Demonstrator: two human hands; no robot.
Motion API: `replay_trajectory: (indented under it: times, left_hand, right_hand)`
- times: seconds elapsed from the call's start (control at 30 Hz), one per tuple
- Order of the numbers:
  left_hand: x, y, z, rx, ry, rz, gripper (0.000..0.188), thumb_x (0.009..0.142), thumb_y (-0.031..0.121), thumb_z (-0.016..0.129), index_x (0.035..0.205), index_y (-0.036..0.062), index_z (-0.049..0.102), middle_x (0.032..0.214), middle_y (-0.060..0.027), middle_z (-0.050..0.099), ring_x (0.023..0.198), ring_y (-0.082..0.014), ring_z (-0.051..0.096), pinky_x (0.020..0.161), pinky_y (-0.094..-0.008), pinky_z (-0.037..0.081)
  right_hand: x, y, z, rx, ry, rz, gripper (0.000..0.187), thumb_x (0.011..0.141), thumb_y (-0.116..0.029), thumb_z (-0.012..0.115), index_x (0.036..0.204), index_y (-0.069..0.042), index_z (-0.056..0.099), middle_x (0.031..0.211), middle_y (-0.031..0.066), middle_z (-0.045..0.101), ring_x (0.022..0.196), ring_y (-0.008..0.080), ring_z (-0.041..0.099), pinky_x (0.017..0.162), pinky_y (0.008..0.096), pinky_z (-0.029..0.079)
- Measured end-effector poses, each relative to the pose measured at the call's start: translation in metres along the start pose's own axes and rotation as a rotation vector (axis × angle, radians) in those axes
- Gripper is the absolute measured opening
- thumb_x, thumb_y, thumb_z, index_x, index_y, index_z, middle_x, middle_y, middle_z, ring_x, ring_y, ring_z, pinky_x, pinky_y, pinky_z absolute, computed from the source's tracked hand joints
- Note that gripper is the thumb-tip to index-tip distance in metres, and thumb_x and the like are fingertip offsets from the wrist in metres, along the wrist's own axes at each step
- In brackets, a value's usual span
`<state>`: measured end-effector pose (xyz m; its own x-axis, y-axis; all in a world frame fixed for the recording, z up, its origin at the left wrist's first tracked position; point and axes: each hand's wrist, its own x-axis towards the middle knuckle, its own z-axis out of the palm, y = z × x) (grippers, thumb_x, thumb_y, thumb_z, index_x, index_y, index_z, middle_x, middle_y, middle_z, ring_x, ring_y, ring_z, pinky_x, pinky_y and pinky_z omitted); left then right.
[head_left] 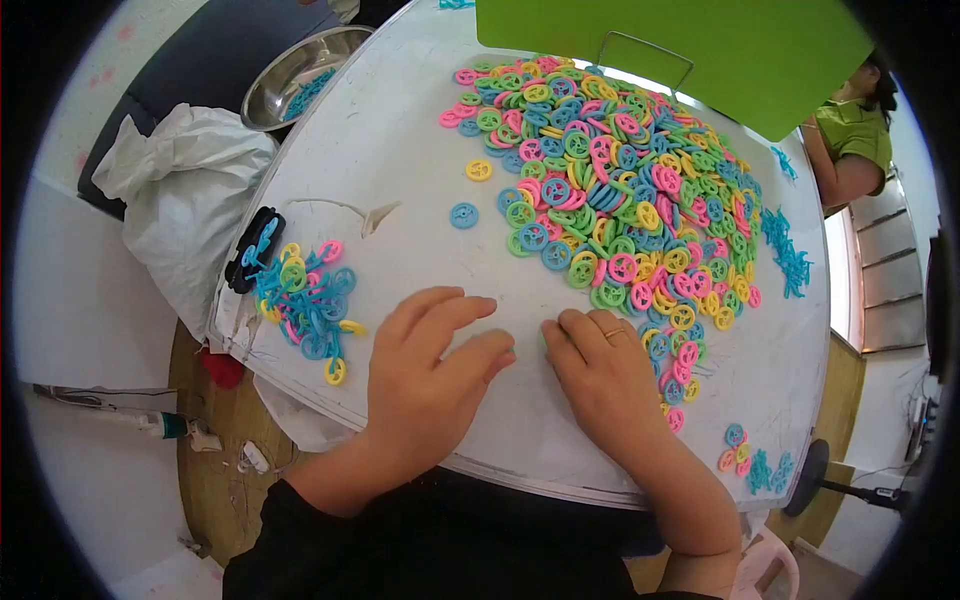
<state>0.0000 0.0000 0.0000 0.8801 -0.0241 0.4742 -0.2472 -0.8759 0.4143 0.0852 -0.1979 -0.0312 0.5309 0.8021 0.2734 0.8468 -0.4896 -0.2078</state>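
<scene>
Over the white table my left hand (425, 365) is open, its fingers apart and thumb stretched toward the right hand; I see nothing in it. My right hand (615, 380) has its fingers bent and pressed together near the tabletop, with a ring on one finger. A trace of green shows at its fingertips, too small to name. Beyond it spreads a big heap of small plastic spoked wheels (620, 180) in pink, yellow, green and blue. Left of my left hand lies a cluster of blue stick-like pieces with wheels on them (310, 300).
A black holder (252, 250) sits at the table's left edge. A steel bowl (275, 75) holds blue pieces, beside a white sack (180, 190). More blue pieces (787, 255) lie at the right. A green board (680, 50) stands at the back; another person (855, 140) sits behind it.
</scene>
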Motion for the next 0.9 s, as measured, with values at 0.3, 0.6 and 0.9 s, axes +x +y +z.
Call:
replay_trajectory:
  times: [0.3,0.6,0.9]
  left_hand:
    - [0.02,0.014,0.009,-0.721,-0.104,-0.344,0.014,0.093,-0.001,0.065,0.106,0.0002,0.071,0.091,-0.0082,0.07,0.072,-0.0139,0.066,0.06,-0.0247,0.05]
    - [0.011,0.013,0.029,-0.923,-0.296,-0.482,0.019,0.094,0.004,0.069,0.112,0.0004,0.071,0.098,-0.0044,0.074,0.078,-0.0061,0.063,0.063,-0.0217,0.049]
    - [0.007,0.012,0.04,-1.019,-0.154,-0.394,0.016,0.091,0.001,0.07,0.107,0.0023,0.072,0.094,-0.0049,0.074,0.079,-0.0098,0.065,0.069,-0.0252,0.05]
  right_hand:
    - [-0.006,0.008,-0.004,-0.035,0.034,0.005,0.035,0.075,-0.003,0.068,0.11,0.002,0.066,0.101,0.0129,0.065,0.082,0.0288,0.066,0.064,0.0349,0.054]
    - [-0.011,0.023,-0.037,1.552,0.089,0.601,0.012,0.093,-0.009,0.07,0.1,-0.001,0.065,0.113,0.0147,0.071,0.094,0.0149,0.066,0.083,0.0292,0.051]
    - [-0.011,0.007,-0.026,1.728,0.119,0.66,0.005,0.097,-0.005,0.065,0.1,-0.001,0.063,0.116,0.0142,0.071,0.102,0.0142,0.064,0.093,0.0309,0.05]
